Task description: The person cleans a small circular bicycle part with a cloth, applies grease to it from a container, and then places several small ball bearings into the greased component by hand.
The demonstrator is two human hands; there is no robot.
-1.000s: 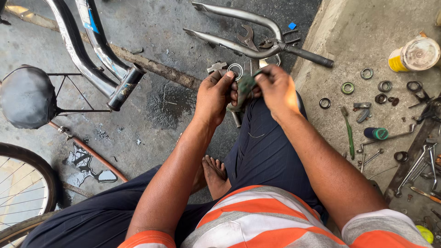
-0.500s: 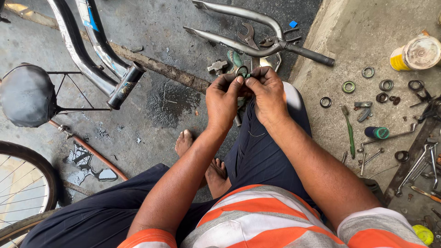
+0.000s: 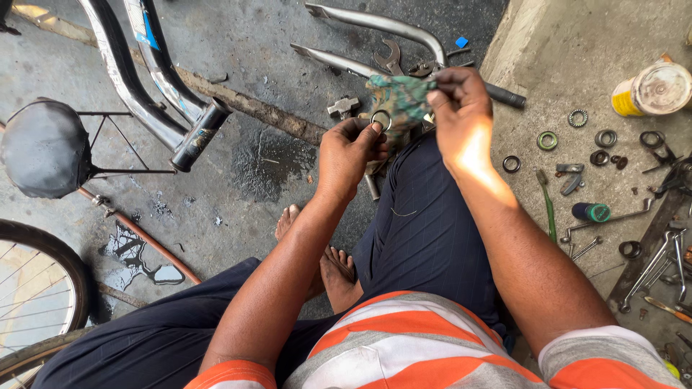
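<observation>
One metal ring point(image 3: 380, 119), face up, pinched in left hand point(image 3: 349, 148) fingers; right hand point(image 3: 461, 115) clamps green rag point(image 3: 400, 97) just above ring.

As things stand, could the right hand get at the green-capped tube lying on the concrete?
Probably yes, once it drops the rag: the tube lies in the open beside the right forearm, nothing over it. The right hand is busy now.

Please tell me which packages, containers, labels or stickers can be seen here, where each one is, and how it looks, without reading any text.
Tin can: on the concrete ledge, upper right; round, yellow side, pale lid.
Sticker: on the bicycle frame tube, upper left; narrow, blue and white.
Small bottle: lying on the ledge among rings and tools, right; dark blue body, green cap.
Blue scrap: on the floor by the fork; small square, maybe a label, unclear.
No signs or screens.
</observation>
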